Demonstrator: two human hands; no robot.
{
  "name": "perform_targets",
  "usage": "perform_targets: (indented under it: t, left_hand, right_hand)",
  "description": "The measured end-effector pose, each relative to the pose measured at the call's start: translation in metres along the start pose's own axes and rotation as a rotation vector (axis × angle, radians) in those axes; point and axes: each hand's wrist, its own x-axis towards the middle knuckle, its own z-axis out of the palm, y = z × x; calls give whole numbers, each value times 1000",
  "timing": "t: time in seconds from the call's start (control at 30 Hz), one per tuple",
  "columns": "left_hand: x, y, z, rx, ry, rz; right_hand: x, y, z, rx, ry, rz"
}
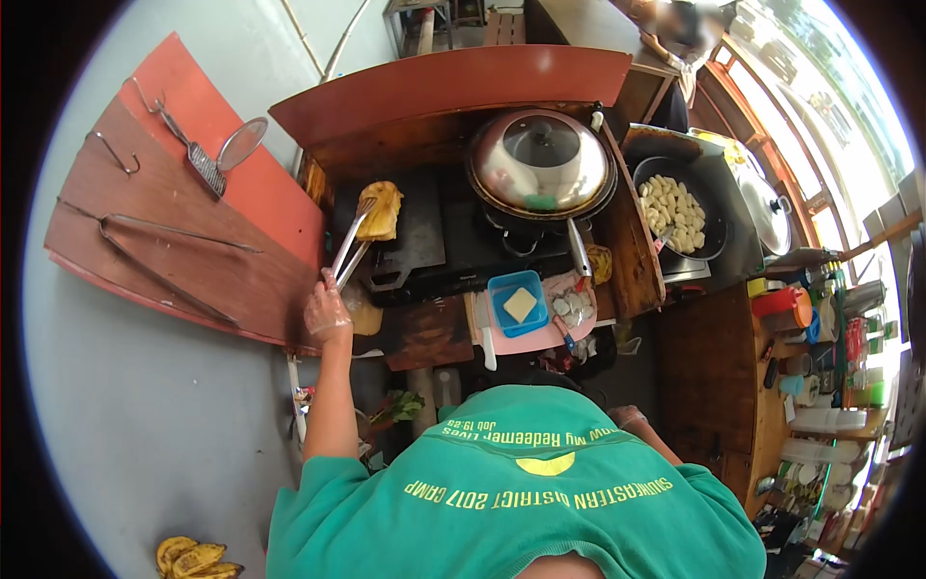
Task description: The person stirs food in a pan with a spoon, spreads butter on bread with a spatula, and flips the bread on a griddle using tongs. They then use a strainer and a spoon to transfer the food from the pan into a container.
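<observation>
My left hand [326,314], in a clear plastic glove, is closed around metal tongs [348,253]. Their tips hold a folded golden-brown piece that looks like toasted bread [381,211], over the left edge of a dark flat griddle [415,224]. Low by my right side is my right hand [628,417], also gloved; the shirt partly covers it and its fingers do not show clearly. In front of my body, a blue container [497,289] with a pale yellow block, perhaps butter [519,306], sits on a pink board [540,339] beside a knife [487,340].
A lidded pan [540,166] stands right of the griddle, its handle pointing towards me. Farther right, pale pieces fill a black wok [714,232]. Wooden panels [632,227] border the stove. Utensils hang on the left board [154,241]. Another person [680,43] is at the back right.
</observation>
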Motion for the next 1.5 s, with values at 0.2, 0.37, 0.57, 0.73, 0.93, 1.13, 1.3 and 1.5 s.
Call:
perform_targets:
  t: [0.2, 0.37, 0.57, 0.73, 0.93, 1.13, 1.3, 1.5]
  left_hand:
    - [-63, -36, -37, -46, -14, -12]
    - [-103, -55, -7, -798, -242, -171]
    - [-92, -32, -6, -1578, -612, -716]
    - [-53, -28, 19, -1547, -545, -716]
    - [-28, -23, 65, -1296, -250, -436]
    - [23, -7, 49, -1516, -415, -466]
    - [46, 12, 53, -1402, -354, -423]
    - [42, 20, 54, -1316, -345, -395]
  right_hand:
    - [-4, -18, -45, -124, -156, 51]
    - [-5, -17, -49, -117, -174, 14]
    - [-3, -19, -53, -136, -140, 30]
    - [9, -2, -29, -171, -40, -83]
    - [-24, -45, -61, -157, -106, 15]
    - [-23, -33, -10, -45, -64, 12]
    - [-27, -45, -27, -61, -186, 87]
    - [-23, -63, -34, -84, -124, 98]
